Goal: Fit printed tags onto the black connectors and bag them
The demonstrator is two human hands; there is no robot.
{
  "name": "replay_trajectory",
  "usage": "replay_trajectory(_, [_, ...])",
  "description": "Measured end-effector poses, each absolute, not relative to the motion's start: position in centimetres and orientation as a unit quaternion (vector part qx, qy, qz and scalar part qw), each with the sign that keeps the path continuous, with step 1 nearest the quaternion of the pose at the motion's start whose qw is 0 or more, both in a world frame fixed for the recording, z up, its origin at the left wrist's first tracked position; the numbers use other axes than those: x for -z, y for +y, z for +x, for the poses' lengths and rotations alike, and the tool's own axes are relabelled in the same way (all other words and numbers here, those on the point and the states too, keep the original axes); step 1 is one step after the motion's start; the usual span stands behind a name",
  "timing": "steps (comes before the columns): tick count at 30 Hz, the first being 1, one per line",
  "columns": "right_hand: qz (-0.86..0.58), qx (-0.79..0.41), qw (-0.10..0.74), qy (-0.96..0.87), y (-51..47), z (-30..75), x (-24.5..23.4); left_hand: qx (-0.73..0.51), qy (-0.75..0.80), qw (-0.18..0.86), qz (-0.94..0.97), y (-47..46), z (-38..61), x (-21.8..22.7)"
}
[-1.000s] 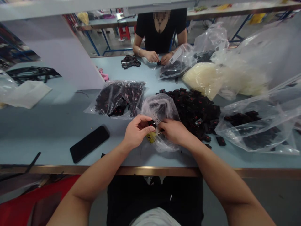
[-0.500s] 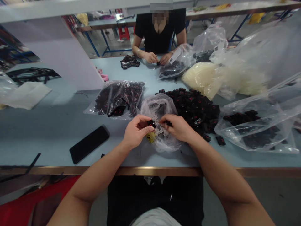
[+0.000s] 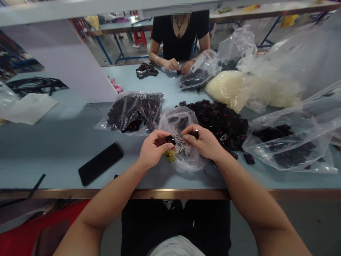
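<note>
My left hand [image 3: 150, 150] is closed, pinching a small black plastic housing [image 3: 170, 140] with a red mark between thumb and fingers. Just to its right, my right hand [image 3: 206, 144] is curled around a slim black rod [image 3: 196, 133] with a pale end. The thumb and index finger of that hand come close together at the tip; anything tiny between them is too small to make out. Under both hands lies an open clear plastic bag [image 3: 190, 164] with many small silvery pieces [image 3: 182, 146] in it. A yellow patch [image 3: 169, 155] shows at the bag's left side.
A heap of black housings [image 3: 221, 121] lies right of the bag. Filled bags stand left [image 3: 133, 110] and right [image 3: 293, 149]. A black phone [image 3: 101, 164] rests near the front edge. Across the table a co-worker's hands [image 3: 172, 64] handle a small black part.
My right hand has turned and tilted up slightly, so the rod's pale end now shows. My left hand stays in place with the housing.
</note>
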State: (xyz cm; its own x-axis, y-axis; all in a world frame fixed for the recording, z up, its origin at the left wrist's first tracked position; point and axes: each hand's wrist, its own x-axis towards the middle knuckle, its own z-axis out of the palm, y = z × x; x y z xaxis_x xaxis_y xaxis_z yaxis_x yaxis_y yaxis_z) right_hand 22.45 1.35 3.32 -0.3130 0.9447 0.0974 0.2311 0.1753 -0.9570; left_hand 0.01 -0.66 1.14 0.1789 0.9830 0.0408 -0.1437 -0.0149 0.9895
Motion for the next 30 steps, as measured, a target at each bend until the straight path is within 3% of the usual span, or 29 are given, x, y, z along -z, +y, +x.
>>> replay_trajectory(15, [-0.357,-0.662,0.435,-0.496,0.5,20.6,-2.1,-0.520,0.359,0.558,0.538,-0.8,0.5,-0.8])
replay_trajectory(30, [-0.375,-0.632,0.445,-0.511,0.4,20.4,-2.0,-0.500,0.358,0.578,0.536,-1.3,0.4,-0.5])
